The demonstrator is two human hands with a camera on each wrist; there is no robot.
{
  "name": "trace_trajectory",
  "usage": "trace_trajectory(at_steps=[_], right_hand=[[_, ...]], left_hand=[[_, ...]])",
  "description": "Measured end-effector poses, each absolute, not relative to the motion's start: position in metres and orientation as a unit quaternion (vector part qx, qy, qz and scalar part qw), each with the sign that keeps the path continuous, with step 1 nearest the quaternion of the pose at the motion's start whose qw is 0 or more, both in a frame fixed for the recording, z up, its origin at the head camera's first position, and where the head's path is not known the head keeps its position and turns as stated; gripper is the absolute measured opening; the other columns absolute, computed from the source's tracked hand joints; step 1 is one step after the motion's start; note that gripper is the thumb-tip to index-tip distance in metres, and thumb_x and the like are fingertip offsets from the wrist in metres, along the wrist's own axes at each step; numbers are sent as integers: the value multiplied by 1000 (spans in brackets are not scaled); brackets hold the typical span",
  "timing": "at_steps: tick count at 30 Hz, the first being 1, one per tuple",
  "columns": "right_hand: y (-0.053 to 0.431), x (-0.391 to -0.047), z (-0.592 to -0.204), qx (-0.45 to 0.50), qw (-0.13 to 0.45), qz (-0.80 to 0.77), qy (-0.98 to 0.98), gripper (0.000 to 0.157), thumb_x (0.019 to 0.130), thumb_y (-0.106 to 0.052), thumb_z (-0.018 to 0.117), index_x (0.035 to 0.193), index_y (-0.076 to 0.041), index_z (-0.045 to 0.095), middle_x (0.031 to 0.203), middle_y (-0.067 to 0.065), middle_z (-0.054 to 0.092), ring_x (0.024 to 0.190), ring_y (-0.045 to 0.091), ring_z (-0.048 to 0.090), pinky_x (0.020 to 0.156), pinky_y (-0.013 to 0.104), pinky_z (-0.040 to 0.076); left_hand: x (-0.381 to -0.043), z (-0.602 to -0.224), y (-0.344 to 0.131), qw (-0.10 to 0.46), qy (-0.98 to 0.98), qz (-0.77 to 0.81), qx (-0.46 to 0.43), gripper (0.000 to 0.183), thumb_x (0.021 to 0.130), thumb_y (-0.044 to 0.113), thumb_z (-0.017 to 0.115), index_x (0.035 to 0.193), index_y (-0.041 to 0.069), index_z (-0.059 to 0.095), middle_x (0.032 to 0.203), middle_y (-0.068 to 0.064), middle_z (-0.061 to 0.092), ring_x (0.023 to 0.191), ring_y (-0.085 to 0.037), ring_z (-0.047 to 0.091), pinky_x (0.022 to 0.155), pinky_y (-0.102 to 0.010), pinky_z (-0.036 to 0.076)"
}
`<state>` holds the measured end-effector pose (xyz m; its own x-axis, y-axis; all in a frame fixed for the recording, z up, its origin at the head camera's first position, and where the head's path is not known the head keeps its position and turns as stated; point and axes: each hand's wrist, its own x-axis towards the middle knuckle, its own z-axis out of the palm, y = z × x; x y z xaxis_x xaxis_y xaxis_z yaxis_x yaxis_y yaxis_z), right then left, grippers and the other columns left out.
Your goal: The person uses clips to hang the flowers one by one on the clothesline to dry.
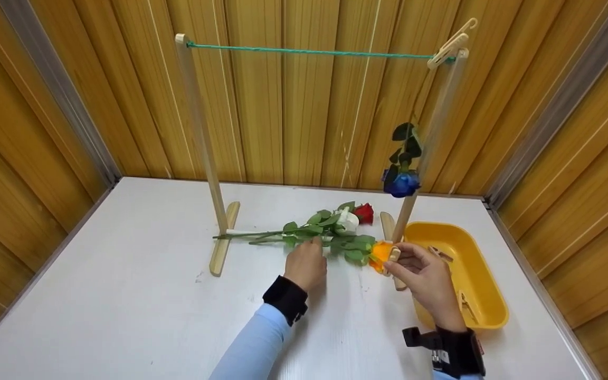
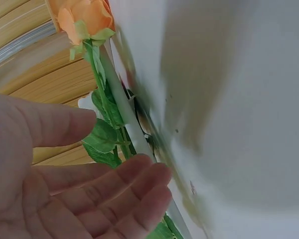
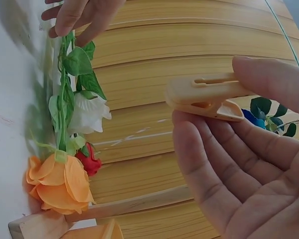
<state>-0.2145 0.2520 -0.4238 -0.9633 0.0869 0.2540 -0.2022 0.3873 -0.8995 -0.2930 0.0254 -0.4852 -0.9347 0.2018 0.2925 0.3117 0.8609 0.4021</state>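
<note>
My left hand [image 1: 306,265] reaches to the green stems of the roses lying on the table, its thumb and fingers apart in the left wrist view. An orange rose [image 3: 60,184] lies nearest, with a white rose [image 1: 347,221] and a red rose [image 1: 364,213] behind it. Between thumb and fingers, my right hand [image 1: 430,277] pinches a pale clothespin [image 3: 204,94], beside the orange bloom in the head view. A blue rose [image 1: 402,182] hangs upside down from another clothespin [image 1: 447,51] at the right end of the green string [image 1: 309,51].
Two wooden posts [image 1: 202,126] on flat feet carry the string. To the right stands a yellow tray [image 1: 498,303] with a few clothespins [image 1: 467,307] inside. Wood-patterned walls [image 1: 304,116] close off the back and sides of the white table [image 1: 140,295].
</note>
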Motion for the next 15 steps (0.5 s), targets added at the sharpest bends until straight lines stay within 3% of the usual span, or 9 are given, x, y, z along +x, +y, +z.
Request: trace_trajectory(at_steps=[6, 15], right_hand=[[254, -214, -424, 36, 143, 555, -818, 38, 87, 0, 80, 122, 9, 67, 109, 20, 69, 87, 9, 68, 80, 17, 56], [253, -215, -425, 42, 144, 563, -813, 38, 87, 0, 81, 122, 7, 68, 107, 19, 69, 86, 11, 68, 79, 18, 57]], left_hand=[[-303, -489, 27, 101, -963, -224, -110, 25, 90, 6, 70, 114, -2, 66, 95, -20, 73, 80, -36, 72, 62, -47, 59], [-305, -491, 28, 92, -963, -235, -97, 26, 89, 0, 65, 114, -5, 67, 93, -23, 73, 83, -38, 72, 67, -48, 59]])
